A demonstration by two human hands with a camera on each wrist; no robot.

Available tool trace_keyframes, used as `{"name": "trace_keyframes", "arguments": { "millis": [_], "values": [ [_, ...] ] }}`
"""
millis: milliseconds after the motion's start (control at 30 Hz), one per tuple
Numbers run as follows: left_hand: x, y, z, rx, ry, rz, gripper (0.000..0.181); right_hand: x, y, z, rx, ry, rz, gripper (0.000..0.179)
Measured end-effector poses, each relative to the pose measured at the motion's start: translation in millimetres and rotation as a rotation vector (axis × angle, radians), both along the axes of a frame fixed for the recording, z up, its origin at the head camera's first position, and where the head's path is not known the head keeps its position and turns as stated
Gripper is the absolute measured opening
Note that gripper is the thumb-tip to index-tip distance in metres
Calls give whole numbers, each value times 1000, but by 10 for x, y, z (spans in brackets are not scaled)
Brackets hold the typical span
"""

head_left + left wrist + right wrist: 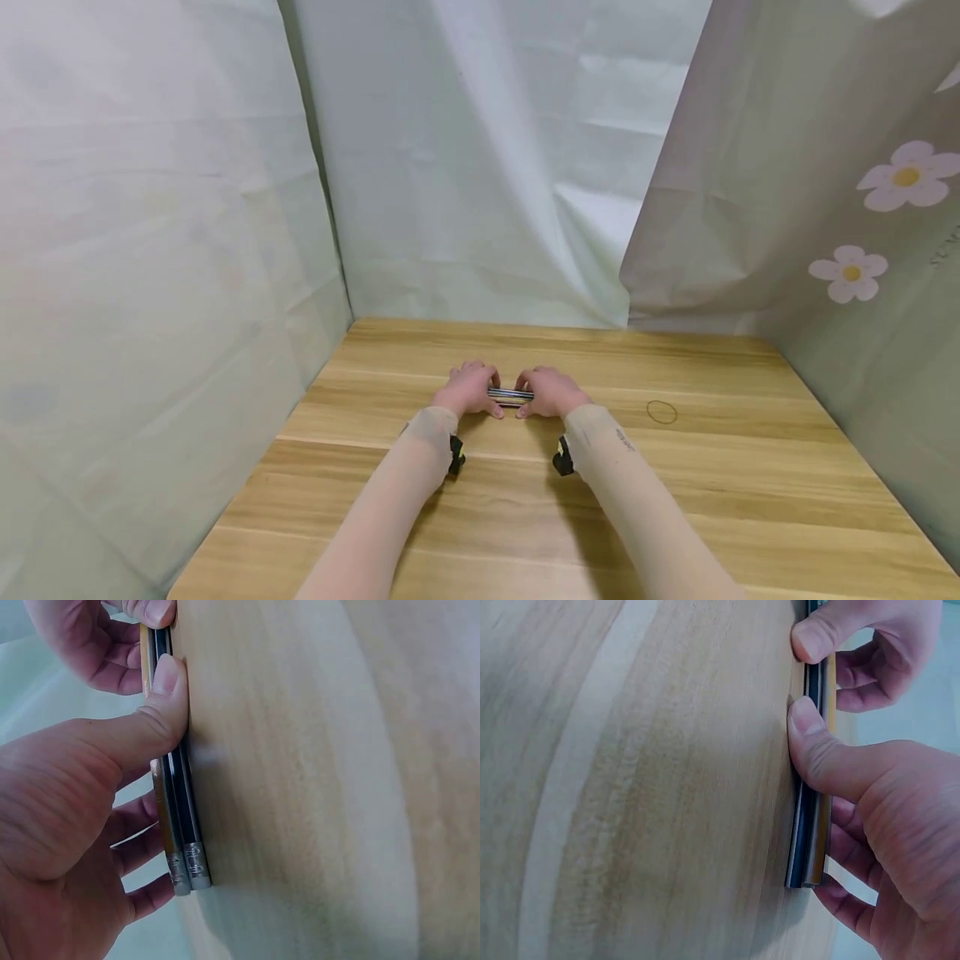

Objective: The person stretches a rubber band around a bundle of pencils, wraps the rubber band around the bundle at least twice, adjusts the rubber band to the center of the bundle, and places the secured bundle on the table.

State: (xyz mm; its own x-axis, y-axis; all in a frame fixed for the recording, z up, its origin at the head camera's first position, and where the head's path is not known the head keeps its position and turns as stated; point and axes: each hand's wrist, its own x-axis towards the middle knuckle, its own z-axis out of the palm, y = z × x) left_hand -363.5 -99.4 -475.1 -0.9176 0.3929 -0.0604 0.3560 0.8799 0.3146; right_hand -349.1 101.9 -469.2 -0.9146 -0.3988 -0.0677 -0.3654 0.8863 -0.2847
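Both hands grip a bundle of pencils point(511, 397) that lies crosswise on the wooden table. The left hand point(471, 389) holds the left part, thumb on the near side and fingers behind. The right hand point(551, 392) grips the right part the same way, with a short gap between the two thumbs. In the left wrist view, dark and yellow-orange pencils point(174, 806) end in metal ferrules with pale erasers point(200, 883). Flat, eraserless ends of the pencils point(808, 847) show in the right wrist view. Fingers hide part of the bundle.
A thin rubber band point(662, 422) lies on the table point(495, 525), to the right of the right hand. Pale cloth hangs point(480, 167) at the back and both sides; the right one bears white flowers.
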Motion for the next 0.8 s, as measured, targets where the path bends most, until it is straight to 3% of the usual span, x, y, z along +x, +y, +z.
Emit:
{"name": "trace_keyframes", "arguments": {
  "millis": [100, 300, 800],
  "values": [
    [-28, 9, -15, -17, -4, -15, 45, 2, -6, 3, 8, -2, 12, 41],
    [31, -17, 31, -30, -7, -45, 36, 69, -44, 15, 22, -5, 46, 34],
    [87, 24, 69, -103, 25, -63, 40, 189, -79, 43, 115, 52, 73, 31]
  ]
}}
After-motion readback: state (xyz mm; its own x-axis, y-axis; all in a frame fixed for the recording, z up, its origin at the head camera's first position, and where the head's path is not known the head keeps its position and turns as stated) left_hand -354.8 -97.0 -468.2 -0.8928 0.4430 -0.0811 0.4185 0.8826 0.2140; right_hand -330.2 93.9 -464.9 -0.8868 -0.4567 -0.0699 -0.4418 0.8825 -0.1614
